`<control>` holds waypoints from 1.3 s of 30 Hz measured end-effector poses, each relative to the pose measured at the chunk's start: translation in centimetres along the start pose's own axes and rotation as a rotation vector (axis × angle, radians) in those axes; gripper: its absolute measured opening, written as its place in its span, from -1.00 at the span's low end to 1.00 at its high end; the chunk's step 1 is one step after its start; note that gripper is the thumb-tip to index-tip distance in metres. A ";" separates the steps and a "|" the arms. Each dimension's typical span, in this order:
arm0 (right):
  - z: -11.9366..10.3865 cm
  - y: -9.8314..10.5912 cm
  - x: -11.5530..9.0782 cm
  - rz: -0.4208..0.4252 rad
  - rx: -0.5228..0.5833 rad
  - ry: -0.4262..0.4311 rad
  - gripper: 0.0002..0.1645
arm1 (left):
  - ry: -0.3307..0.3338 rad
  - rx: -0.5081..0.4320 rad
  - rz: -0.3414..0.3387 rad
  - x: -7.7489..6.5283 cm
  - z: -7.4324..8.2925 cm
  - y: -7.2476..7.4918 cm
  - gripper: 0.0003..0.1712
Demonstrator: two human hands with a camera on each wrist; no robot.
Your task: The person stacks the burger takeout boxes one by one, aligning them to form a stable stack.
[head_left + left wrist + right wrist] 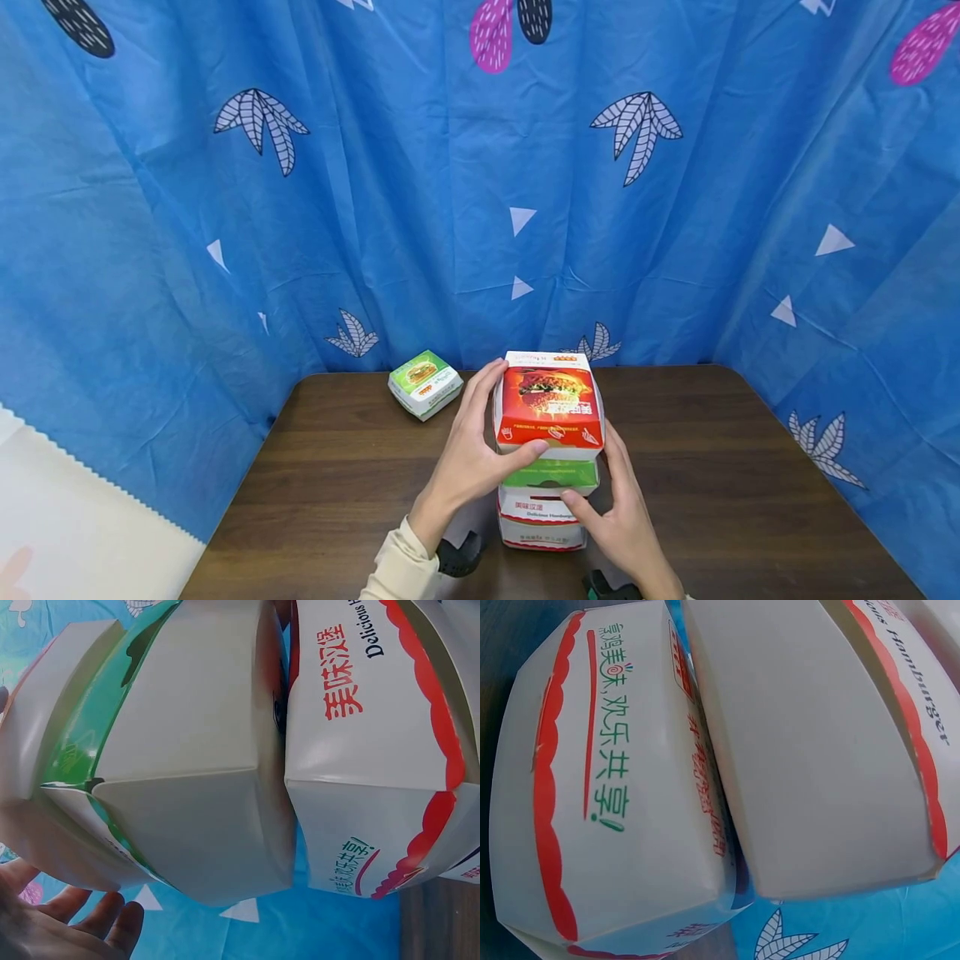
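Left grip (474,454) clasps the top red hamburger box (551,404), thumb in front; right grip (626,512) curls round the box stack (536,510), thumb lower, apparently steadying it. Beyond the left grip, a loose green hamburger box (425,384) sits on the table (337,483).

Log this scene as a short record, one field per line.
Stack: red box on top, green box beneath, red-trimmed white box lower
Left hand: grips red box, thumb in front
Right hand: holds stack's right side, thumb in front
Separate box: green and white, back left
Surface: brown table
Backdrop: blue patterned curtain
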State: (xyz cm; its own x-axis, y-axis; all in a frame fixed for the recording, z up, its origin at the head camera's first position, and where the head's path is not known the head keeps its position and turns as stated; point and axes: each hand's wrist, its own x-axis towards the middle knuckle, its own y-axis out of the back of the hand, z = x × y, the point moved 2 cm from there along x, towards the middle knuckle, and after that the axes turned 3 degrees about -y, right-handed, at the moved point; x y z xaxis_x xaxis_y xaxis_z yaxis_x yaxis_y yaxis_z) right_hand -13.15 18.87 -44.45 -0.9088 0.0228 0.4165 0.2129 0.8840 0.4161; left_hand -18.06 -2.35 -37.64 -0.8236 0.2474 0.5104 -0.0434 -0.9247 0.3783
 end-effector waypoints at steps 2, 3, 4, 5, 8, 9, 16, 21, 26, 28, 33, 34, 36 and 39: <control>0.0 0.0 0.0 -0.001 -0.005 -0.001 0.24 | -0.005 0.001 0.002 -0.1 0.0 0.1 0.10; 0.0 0.0 0.0 -0.001 -0.007 0.001 0.24 | -0.006 0.000 0.001 -0.1 -0.1 0.1 0.11; 0.0 0.0 0.0 -0.001 -0.008 0.002 0.24 | -0.006 -0.002 0.000 -0.1 -0.1 0.1 0.11; -0.1 0.0 0.0 -0.001 -0.008 0.003 0.24 | -0.006 -0.003 -0.001 -0.1 -0.1 0.1 0.11; -0.1 0.0 0.0 0.000 -0.002 0.007 0.24 | -0.006 -0.006 -0.002 -0.1 -0.2 0.2 0.11; -0.1 0.0 0.0 0.001 -0.006 0.006 0.23 | -0.008 -0.008 0.000 -0.1 -0.1 0.3 0.11; -0.1 0.0 0.0 0.009 -0.041 0.000 0.24 | 0.005 -0.013 0.006 -0.3 -0.4 0.7 0.12; -0.2 -0.1 0.0 0.013 -0.042 0.005 0.24 | 0.011 -0.011 0.007 -0.3 -0.6 0.9 0.12; -0.1 -0.2 0.1 0.009 -0.040 -0.001 0.22 | 0.001 -0.005 0.015 -0.3 -0.6 1.1 0.12; -0.1 -0.2 0.0 0.008 -0.032 -0.001 0.22 | -0.003 0.003 0.019 -0.3 -0.7 1.3 0.12; -0.1 -0.2 0.0 0.006 -0.012 -0.001 0.22 | -0.014 0.018 0.046 -0.6 -1.3 2.0 0.08; -0.1 -0.1 0.0 0.005 -0.011 -0.002 0.22 | -0.019 0.021 0.053 -0.6 -1.6 2.2 0.07; -0.1 -0.1 0.0 0.007 -0.018 -0.004 0.23 | -0.029 0.025 0.068 -0.8 -1.9 2.5 0.05; -0.1 -0.1 0.0 0.008 -0.025 -0.011 0.22 | -0.054 0.029 0.088 -0.9 -2.6 3.0 0.02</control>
State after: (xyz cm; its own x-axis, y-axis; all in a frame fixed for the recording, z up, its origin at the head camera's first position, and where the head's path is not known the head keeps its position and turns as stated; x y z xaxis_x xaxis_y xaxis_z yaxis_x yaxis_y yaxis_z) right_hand -13.16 18.71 -44.40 -0.9111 0.0351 0.4107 0.2287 0.8720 0.4328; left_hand -18.88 -6.10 -38.96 -0.7920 0.1813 0.5830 0.0449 -0.9350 0.3517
